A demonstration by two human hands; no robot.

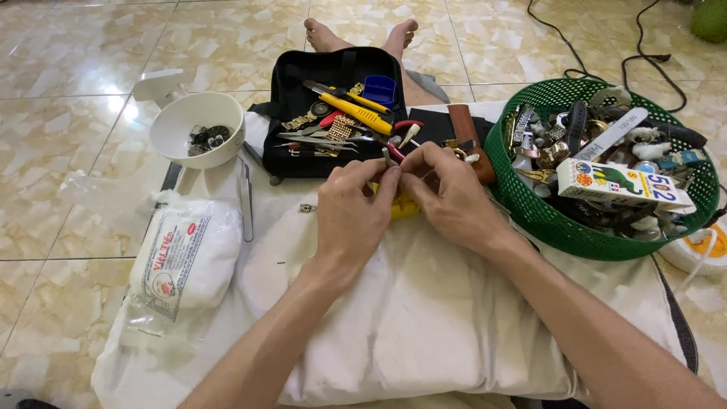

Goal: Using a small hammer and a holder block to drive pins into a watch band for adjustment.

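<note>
Head view, looking down over your lap: your left hand (pixel 354 208) and right hand (pixel 447 193) meet above a white cushion (pixel 424 318), fingertips pinched together on a small metal part (pixel 390 159) held between them; it is too small to tell its exact form, and it sits just in front of the black tool case (pixel 295 113). Both hands are closed in a fine pinch on that part, with something yellow (pixel 405 208) showing underneath them on the cushion. On your left lies a clear plastic bag (pixel 178 261) of white material, oblong, bearing a white label with red print and a round red mark. On your right, a green mesh basket (pixel 522 204) holds watch pieces and straps, with a long white carton (pixel 621 185) on top, printed in orange, green and blue. Just beyond the basket's right rim, a round white-and-yellow roll (pixel 704 246) rests on the floor. The open black tool case holds a yellow-handled tool (pixel 356 112), tweezers, a blue box (pixel 379 89) and metal bracelet links. A white bowl (pixel 189 121) with dark small parts inside stands left of the case. A brown leather strap (pixel 468 136) lies between case and basket. Your bare feet show beyond the case on the marbled tile floor (pixel 76 151).
</note>
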